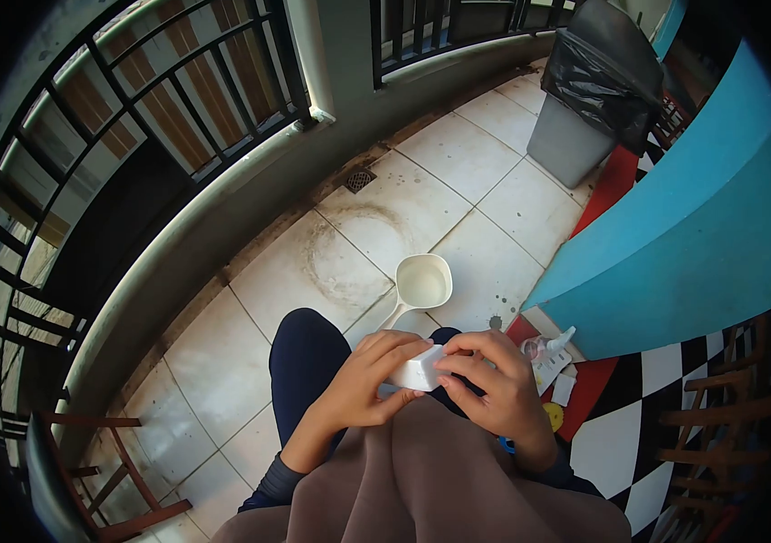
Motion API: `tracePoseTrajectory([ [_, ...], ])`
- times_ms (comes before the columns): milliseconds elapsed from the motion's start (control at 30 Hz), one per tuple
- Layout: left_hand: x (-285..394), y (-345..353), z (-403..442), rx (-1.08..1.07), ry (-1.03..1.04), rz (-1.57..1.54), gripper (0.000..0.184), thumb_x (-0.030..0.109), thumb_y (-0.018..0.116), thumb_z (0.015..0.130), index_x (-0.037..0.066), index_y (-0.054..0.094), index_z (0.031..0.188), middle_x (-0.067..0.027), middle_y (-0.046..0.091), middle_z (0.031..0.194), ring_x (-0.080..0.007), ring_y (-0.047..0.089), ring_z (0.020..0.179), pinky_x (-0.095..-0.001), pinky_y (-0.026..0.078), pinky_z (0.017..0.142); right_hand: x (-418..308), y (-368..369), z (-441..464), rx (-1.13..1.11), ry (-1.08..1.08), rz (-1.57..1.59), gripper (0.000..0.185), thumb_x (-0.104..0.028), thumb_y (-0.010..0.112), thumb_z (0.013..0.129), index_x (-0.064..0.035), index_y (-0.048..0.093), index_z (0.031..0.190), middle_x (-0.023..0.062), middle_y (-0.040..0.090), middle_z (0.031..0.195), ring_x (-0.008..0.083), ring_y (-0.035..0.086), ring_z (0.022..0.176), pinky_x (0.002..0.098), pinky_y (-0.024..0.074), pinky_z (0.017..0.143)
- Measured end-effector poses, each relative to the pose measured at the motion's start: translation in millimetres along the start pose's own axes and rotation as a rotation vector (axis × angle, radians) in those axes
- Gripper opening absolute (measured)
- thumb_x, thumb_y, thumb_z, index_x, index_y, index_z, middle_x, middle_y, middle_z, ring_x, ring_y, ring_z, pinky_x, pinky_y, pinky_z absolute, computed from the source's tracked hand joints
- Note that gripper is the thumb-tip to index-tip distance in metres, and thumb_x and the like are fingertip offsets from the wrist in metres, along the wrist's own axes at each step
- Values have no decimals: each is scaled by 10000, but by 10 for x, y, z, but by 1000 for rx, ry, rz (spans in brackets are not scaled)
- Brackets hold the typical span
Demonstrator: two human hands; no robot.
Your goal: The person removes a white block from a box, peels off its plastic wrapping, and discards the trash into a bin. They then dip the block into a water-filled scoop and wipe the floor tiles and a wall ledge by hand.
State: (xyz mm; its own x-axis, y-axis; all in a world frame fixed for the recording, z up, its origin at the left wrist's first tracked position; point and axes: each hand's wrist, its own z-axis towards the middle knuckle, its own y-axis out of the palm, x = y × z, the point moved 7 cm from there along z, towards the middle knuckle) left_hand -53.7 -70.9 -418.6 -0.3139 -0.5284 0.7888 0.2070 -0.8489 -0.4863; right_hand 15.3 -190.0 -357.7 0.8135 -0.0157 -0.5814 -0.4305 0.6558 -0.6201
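A small white box-like object (pixel 421 369) is held above my lap between both hands. My left hand (pixel 369 376) has its fingers and thumb closed round the left side of it. On the right side, my right hand (pixel 494 380) touches its end with bent, pinching fingers. Just beyond my knees, a white dipper (pixel 423 281) with a handle stands upright on the tiles, its handle pointing toward me. It seems to hold clear liquid.
A grey bin (pixel 569 136) with a black bag stands at the back right. A blue wall (pixel 666 262) curves along the right, with a clear bottle (pixel 544 346) at its foot. Black railings (pixel 222 81) and a floor drain (pixel 360 180) are ahead; a chair (pixel 118 471) is at left.
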Motion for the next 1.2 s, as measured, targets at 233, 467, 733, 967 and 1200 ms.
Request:
tracePoseTrajectory([
  [233,9,-53,-76,142,-21,93,593,208,747,692,45,506,1208,-127,562,1135,-299,565,982,-352,476,787,40,164,-18,-58,154,122,436,-191,726,743,-52,550,1117,117,581,1097,299,571,973,360,470,827],
  [467,-55,-22,-193,209,-216,-68,617,281,756,702,43,493,1207,-151,572,1162,-304,585,969,-364,479,804,347,467,-199,-86,184,459,574,-205,725,763,-26,468,1243,136,546,1209,263,533,1116,339,426,918],
  [733,160,-241,-213,499,-2,136,348,130,754,703,15,590,988,-112,591,945,-247,587,830,-306,479,717,490,672,-346,106,259,783,609,-185,717,789,-23,395,1280,144,489,1191,199,521,1057,306,423,897],
  [967,145,-182,-171,479,-25,52,175,-29,707,702,11,615,846,-96,584,860,-195,571,763,-271,456,653,484,714,-406,63,288,747,641,-219,738,766,-20,404,1276,124,484,1169,170,524,1028,286,445,849],
  [1200,34,-135,-202,478,-140,-104,128,-40,679,727,13,605,818,-85,556,834,-177,546,767,-261,437,680,499,712,-428,34,267,672,657,-250,735,765,-21,405,1285,125,503,1138,191,527,1012,294,430,844],
])
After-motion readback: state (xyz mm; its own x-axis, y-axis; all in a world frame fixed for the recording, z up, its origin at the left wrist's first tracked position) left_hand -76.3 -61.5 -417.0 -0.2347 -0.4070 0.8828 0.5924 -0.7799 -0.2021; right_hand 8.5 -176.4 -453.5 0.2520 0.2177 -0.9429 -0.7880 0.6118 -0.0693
